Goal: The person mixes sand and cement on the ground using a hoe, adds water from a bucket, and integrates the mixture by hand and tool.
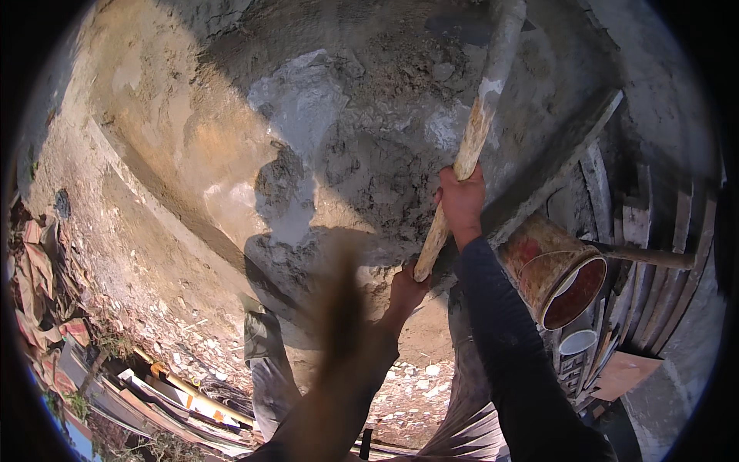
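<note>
A long, worn wooden tool handle (477, 127) slants from the lower middle up to the top edge. My right hand (464, 202) is wrapped around it partway along. Lower down, my left hand (408, 289) grips its near end. At the top, a dark flat shape (469, 31) shows behind the handle; I cannot tell whether it is the tool's blade. Beneath the handle spreads wet grey mortar (369, 165), rough and lumpy in the middle and smoother toward the sides. Shadows fall over much of it.
Raised edges border the mortar at left (154, 202) and right (566, 158). A rusty bucket (539, 262) tilts at the right, near a white bowl (577, 342) and stacked planks (670, 277). Rubble and scraps (46, 269) lie at left. A blurred brown shape (339, 308) hides part of the foreground.
</note>
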The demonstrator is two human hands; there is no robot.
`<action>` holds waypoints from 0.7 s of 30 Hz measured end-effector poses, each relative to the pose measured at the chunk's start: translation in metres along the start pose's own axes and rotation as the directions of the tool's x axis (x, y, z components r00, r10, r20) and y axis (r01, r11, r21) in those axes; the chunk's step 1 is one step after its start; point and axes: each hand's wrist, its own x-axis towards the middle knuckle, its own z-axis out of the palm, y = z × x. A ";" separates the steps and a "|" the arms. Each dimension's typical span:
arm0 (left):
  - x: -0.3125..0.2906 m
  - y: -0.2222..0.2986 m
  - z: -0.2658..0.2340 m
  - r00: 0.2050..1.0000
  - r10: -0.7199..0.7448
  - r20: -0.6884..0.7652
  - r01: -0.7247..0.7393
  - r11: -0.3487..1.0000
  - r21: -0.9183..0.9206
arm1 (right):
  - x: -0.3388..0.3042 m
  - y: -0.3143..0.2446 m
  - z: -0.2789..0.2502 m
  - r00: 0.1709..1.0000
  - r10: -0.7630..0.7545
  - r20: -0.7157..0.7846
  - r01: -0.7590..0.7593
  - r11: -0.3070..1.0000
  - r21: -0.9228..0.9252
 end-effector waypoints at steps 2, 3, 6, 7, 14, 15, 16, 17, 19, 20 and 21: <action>0.029 0.021 -0.020 0.998 0.067 -0.003 -0.067 0.998 0.010 | 0.023 -0.017 0.004 0.996 -0.077 -0.039 0.080 0.995 0.060; 0.041 0.027 -0.035 0.998 0.066 0.007 -0.066 0.996 0.067 | 0.045 -0.029 0.015 0.994 -0.097 -0.038 0.101 0.991 0.089; 0.026 0.030 -0.043 0.997 0.026 0.066 -0.037 0.984 0.172 | 0.058 0.004 0.011 0.999 0.031 -0.037 -0.029 0.998 0.057; 0.015 0.027 -0.044 0.996 0.012 0.083 -0.028 0.979 0.200 | 0.055 0.021 0.010 0.995 0.098 -0.035 -0.096 0.995 0.039; -0.093 -0.085 -0.110 0.988 0.136 -0.070 -0.119 0.971 0.209 | -0.114 0.019 0.051 0.979 0.193 0.062 -0.203 0.939 0.276; -0.082 -0.084 -0.125 0.981 0.163 -0.108 -0.139 0.969 0.203 | -0.119 0.007 0.064 0.989 0.124 0.077 -0.141 0.943 0.300; -0.057 -0.075 -0.140 0.968 0.201 -0.150 -0.171 0.966 0.192 | -0.118 -0.010 0.077 0.995 0.046 0.087 -0.072 0.943 0.325; -0.024 -0.057 -0.150 0.947 0.257 -0.195 -0.224 0.959 0.175 | -0.108 -0.043 0.097 0.998 0.008 0.057 -0.025 0.956 0.292; 0.035 -0.029 -0.172 0.910 0.321 -0.264 -0.303 0.947 0.107 | -0.069 -0.086 0.152 0.994 -0.095 0.055 0.079 0.969 0.236; 0.060 -0.026 -0.197 0.940 0.266 -0.216 -0.294 0.949 -0.112 | -0.052 -0.097 0.184 0.984 -0.155 0.084 0.135 0.968 0.212; 0.074 0.002 -0.184 0.973 0.181 -0.145 -0.194 0.978 -0.082 | -0.009 -0.079 0.186 0.983 -0.159 0.092 0.150 0.984 0.097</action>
